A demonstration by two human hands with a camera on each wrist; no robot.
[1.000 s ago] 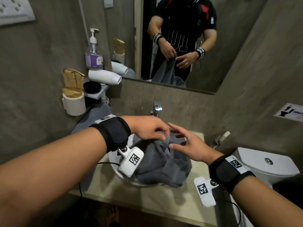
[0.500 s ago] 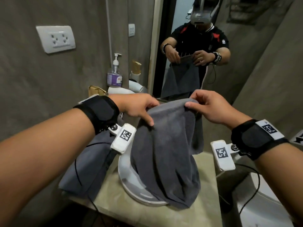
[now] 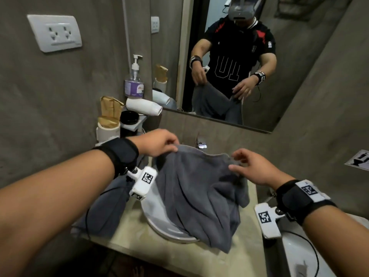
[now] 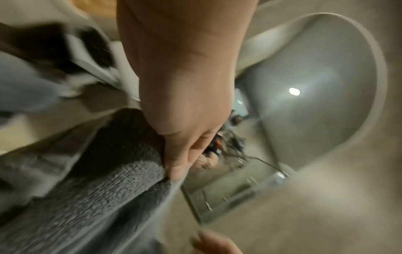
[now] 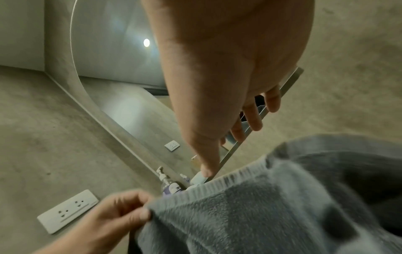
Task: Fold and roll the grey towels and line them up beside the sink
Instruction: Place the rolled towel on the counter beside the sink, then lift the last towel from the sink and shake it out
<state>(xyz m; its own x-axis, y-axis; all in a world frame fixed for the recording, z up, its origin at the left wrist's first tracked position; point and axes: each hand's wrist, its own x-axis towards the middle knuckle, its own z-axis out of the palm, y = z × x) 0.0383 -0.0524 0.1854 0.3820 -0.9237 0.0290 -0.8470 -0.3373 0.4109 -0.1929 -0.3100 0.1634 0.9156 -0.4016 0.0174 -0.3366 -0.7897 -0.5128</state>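
A grey towel (image 3: 195,192) hangs over the white sink (image 3: 159,226), its lower end lying on the counter's front. My left hand (image 3: 165,144) pinches the towel's top left edge between thumb and fingers; the left wrist view shows the thumb (image 4: 178,165) pressed on the towel (image 4: 97,197). My right hand (image 3: 243,164) hovers at the top right edge with its fingers spread. In the right wrist view those fingers (image 5: 252,118) hold nothing above the towel (image 5: 272,206). A second grey towel (image 3: 107,208) lies on the counter under my left forearm.
Left of the sink stand a soap pump bottle (image 3: 134,80), a white hair dryer (image 3: 143,105) and a cup of paper bags (image 3: 108,126). The faucet (image 3: 200,143) sits behind the sink under the mirror (image 3: 299,56). A toilet (image 3: 299,252) is at the right.
Both hands held the towel up by its top edge half a second ago. The towel is lower now, my right hand has let go, and the right side sags.
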